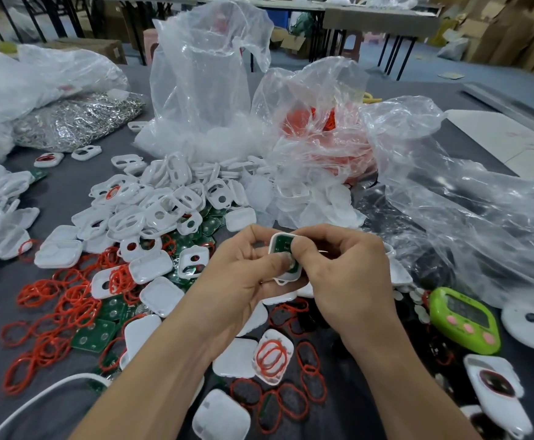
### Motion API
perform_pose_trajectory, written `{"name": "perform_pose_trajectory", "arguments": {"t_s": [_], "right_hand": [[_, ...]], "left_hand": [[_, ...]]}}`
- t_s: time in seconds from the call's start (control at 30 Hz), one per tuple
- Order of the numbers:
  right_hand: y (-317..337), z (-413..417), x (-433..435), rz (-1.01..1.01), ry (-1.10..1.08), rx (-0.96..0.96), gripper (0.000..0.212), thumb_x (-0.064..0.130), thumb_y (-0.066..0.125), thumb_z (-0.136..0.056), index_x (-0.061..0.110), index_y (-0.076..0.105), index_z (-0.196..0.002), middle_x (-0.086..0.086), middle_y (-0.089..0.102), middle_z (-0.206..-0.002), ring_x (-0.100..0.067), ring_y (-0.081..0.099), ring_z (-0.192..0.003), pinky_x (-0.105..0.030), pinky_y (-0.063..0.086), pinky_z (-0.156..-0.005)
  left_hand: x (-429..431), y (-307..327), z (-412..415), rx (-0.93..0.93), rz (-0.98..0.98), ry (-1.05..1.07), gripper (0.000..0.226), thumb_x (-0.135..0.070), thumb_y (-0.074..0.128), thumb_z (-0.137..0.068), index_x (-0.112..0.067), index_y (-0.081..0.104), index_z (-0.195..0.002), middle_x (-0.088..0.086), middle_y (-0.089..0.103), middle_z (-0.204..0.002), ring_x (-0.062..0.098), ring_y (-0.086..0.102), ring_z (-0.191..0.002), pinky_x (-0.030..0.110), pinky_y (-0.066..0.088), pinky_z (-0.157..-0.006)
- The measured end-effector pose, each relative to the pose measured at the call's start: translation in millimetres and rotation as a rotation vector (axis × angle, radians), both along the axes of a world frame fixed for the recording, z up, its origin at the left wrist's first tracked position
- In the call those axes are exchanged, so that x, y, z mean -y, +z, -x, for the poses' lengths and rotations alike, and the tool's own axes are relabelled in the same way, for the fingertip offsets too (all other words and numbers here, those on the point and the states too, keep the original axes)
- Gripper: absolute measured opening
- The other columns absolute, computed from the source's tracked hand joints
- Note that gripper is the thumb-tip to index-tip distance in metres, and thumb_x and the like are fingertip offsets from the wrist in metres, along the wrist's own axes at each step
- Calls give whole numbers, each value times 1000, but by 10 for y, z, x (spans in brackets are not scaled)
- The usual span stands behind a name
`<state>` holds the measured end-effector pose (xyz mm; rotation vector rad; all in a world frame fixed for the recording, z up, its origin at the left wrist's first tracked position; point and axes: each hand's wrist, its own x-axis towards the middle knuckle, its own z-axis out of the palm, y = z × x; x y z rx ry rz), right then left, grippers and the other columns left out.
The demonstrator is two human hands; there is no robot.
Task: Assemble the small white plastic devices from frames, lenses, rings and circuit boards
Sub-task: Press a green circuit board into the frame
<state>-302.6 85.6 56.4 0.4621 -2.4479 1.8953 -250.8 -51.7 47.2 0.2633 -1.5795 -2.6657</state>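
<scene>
A white frame (281, 281) with a green circuit board (281, 246) in it is held up over the cluttered table (59, 195), pinched between the curled fingers of the left hand (237, 271) and right hand (342, 268), thumbs pressed onto the board, looks like anyway.

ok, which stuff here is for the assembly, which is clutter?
Job: frame with circuit board held by left hand and right hand; frame pile; red rings; loose circuit boards.
Lying about: green timer; bag of metal clips; white cable.
</scene>
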Motion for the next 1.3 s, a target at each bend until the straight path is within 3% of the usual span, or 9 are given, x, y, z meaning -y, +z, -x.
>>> {"name": "perform_pose_trajectory", "arguments": {"t_s": [0.2, 0.63, 0.77, 1.0, 1.13, 1.3], "right_hand": [[4, -3, 7, -8, -7, -21, 18, 15, 78, -88, 30, 81, -78, 16, 75, -69, -4, 72, -64, -16, 55, -56], [20, -5, -2, -23, -8, -111, 28, 17, 81, -87, 39, 75, -72, 18, 75, -71, -3, 73, -65, -18, 57, -60], [-2, 4, 3, -9, 14, -82, 24, 18, 79, -89, 37, 76, -75, 18, 75, -73, -3, 73, -68, -17, 57, -60], [-27, 79, -19, 164, 111, 237, 14, 16, 72, -90, 26, 82, -93, 1, 80, -91, -20, 77, -89, -50, 62, -87], [-40, 66, -15, 106, 115, 196, 17, 19, 75, -84, 33, 81, -93, 6, 80, -91, -16, 77, -89, -47, 63, -86], [-78, 61, 24, 164, -3, 180, 27, 3, 79, -82, 29, 84, -83, 1, 80, -78, -21, 78, -77, -47, 65, -77]], "left_hand": [[-22, 6, -4, -6, 9, 7, 20, 13, 58, -93, -6, 61, -93, 18, 71, -85, 28, 74, -80, 36, 62, -71], [-27, -25, 2, -86, 38, -11, 20, 16, 52, -96, 0, 57, -106, 17, 71, -86, 26, 73, -84, 33, 61, -77], [-13, -25, -3, -75, 56, -5, 20, 13, 61, -93, 0, 58, -108, 16, 71, -85, 26, 73, -85, 34, 61, -79], [-13, -37, -1, -23, 53, 45, 23, 16, 58, -94, 2, 61, -112, 22, 70, -95, 35, 72, -96, 46, 60, -90], [-25, -52, -8, -32, 63, 45, 23, 18, 55, -94, 1, 61, -108, 26, 71, -100, 43, 70, -103, 42, 61, -85], [-44, -53, -20, -55, 93, 25, 25, 19, 58, -91, -3, 62, -101, 22, 70, -92, 32, 70, -90, 40, 58, -84]]}}
